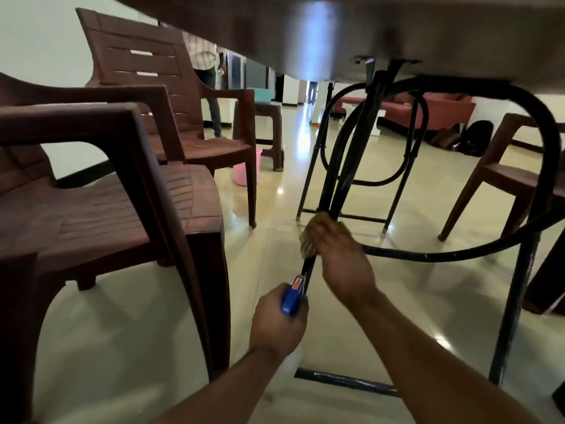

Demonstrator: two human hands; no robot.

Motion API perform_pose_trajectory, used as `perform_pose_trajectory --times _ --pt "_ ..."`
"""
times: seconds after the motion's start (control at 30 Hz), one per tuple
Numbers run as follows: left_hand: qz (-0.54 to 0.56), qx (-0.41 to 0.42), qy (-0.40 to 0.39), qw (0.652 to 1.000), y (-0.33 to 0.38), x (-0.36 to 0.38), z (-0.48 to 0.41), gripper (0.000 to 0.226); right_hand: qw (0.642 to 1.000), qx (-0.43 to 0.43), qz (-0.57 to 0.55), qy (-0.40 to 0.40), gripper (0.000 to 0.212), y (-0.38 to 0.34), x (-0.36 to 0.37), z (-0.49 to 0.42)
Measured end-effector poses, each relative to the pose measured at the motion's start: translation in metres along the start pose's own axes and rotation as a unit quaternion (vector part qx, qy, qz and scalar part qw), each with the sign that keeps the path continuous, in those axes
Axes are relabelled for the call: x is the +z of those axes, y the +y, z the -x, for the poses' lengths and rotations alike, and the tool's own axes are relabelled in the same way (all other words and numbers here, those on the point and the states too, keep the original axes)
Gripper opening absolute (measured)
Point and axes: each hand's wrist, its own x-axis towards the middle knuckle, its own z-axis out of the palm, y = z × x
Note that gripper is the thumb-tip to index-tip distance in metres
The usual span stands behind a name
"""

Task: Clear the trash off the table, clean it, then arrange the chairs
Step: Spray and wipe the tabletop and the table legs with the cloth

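Note:
I look from below the table's dark underside (336, 35), at its black metal folding frame (345, 166). My right hand (339, 255) grips a brownish cloth (308, 240) wrapped against a slanted black leg bar, and it is blurred. My left hand (278, 322) holds a spray bottle with a blue trigger head (292, 296); the pale bottle body below the hand is mostly hidden. A brown plastic armchair (101, 215) stands close on the left, a second one (171, 96) behind it, and part of a third (501, 179) on the right.
A pink bucket (247, 172) sits on the glossy tiled floor behind the chairs, near a brown stool (269, 130). A person's legs (214, 108) stand at the back left. A red sofa (428, 111) and dark bags (474, 136) lie far right. A blue-black crossbar (345, 381) runs near the floor.

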Motion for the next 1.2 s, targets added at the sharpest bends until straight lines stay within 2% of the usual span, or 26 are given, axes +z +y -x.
perform_pose_trajectory --times 0.03,0.1,0.23,0.27,0.3,0.4,0.43,0.47,0.5,0.57,0.6,0.63,0.7,0.77,0.8,0.87,0.93,0.97,1.0,1.03,1.07,1.13,1.2 --pt "-0.005 -0.008 -0.005 1.0 -0.001 0.0 0.001 0.012 0.999 0.019 0.001 0.032 0.062 0.002 -0.002 -0.007" --pt "-0.025 -0.027 -0.011 0.999 -0.008 0.0 0.007 0.011 1.0 0.014 -0.003 0.016 0.063 -0.007 0.008 -0.004" --pt "-0.057 -0.066 -0.013 0.996 -0.031 -0.001 0.017 0.011 0.982 -0.15 -0.006 -0.116 0.065 -0.008 0.052 0.047" --pt "-0.062 -0.075 -0.013 0.995 -0.037 -0.001 0.019 0.01 0.977 -0.175 0.002 -0.119 0.066 0.002 0.054 0.049" --pt "-0.064 -0.082 -0.013 0.994 -0.041 -0.002 0.023 0.01 0.979 -0.171 0.015 -0.11 0.065 0.01 0.054 0.044" --pt "-0.082 -0.099 -0.02 0.992 -0.055 -0.001 0.035 0.011 0.996 -0.068 0.041 -0.027 0.066 0.006 0.048 0.024" --pt "-0.078 -0.106 -0.022 0.991 -0.057 0.0 0.039 0.013 0.997 -0.058 0.049 -0.02 0.066 -0.004 0.052 0.025" --pt "-0.075 -0.115 -0.022 0.99 -0.061 0.0 0.042 0.015 0.994 -0.083 0.065 -0.041 0.066 -0.015 0.063 0.035" --pt "-0.074 -0.124 -0.019 0.989 -0.063 0.0 0.046 0.018 0.984 -0.133 0.072 -0.097 0.064 -0.026 0.076 0.051" --pt "-0.084 -0.127 -0.01 0.988 -0.066 0.001 0.048 0.018 0.942 -0.236 0.086 -0.223 0.056 -0.032 0.087 0.084" --pt "-0.086 -0.128 -0.008 0.988 -0.07 0.002 0.051 0.015 0.932 -0.253 0.068 -0.251 0.053 -0.026 0.092 0.093" --pt "-0.08 -0.125 -0.007 0.989 -0.07 0.002 0.05 0.012 0.943 -0.234 0.045 -0.232 0.054 -0.021 0.09 0.09" --pt "-0.079 -0.123 -0.009 0.989 -0.075 0.003 0.053 0.01 0.983 -0.133 0.027 -0.121 0.061 -0.017 0.092 0.075" --pt "-0.078 -0.125 -0.006 0.989 -0.081 0.006 0.057 0.01 0.996 -0.058 0.031 -0.057 0.065 -0.026 0.101 0.066" --pt "-0.077 -0.128 0.0 0.989 -0.083 0.007 0.059 0.01 0.996 -0.059 0.029 -0.066 0.066 -0.032 0.108 0.071" --pt "-0.078 -0.13 0.017 0.988 -0.085 0.007 0.063 0.01 0.983 -0.09 -0.003 -0.161 0.066 -0.043 0.129 0.1" --pt "-0.079 -0.121 0.016 0.989 -0.09 0.007 0.066 0.013 0.944 -0.145 -0.054 -0.292 0.051 -0.053 0.139 0.137" --pt "-0.081 -0.119 0.009 0.99 -0.091 0.007 0.067 0.014 0.928 -0.166 -0.066 -0.328 0.043 -0.054 0.137 0.151" --pt "-0.084 -0.117 0.007 0.99 -0.092 0.005 0.069 0.014 0.925 -0.164 -0.089 -0.331 0.039 -0.056 0.14 0.16" --pt "-0.085 -0.115 0.011 0.99 -0.093 0.005 0.069 0.014 0.936 -0.119 -0.116 -0.311 0.04 -0.059 0.139 0.161" --pt "-0.085 -0.117 0.019 0.989 -0.095 0.004 0.071 0.016 0.954 -0.067 -0.136 -0.258 0.048 -0.06 0.143 0.158" --pt "-0.098 -0.118 0.027 0.988 -0.099 0.003 0.071 0.017 0.983 -0.007 -0.09 -0.158 0.071 -0.06 0.155 0.143" --pt "-0.105 -0.125 0.032 0.986 -0.103 -0.001 0.073 0.018 0.986 -0.013 -0.045 -0.157 0.078 -0.064 0.168 0.14"
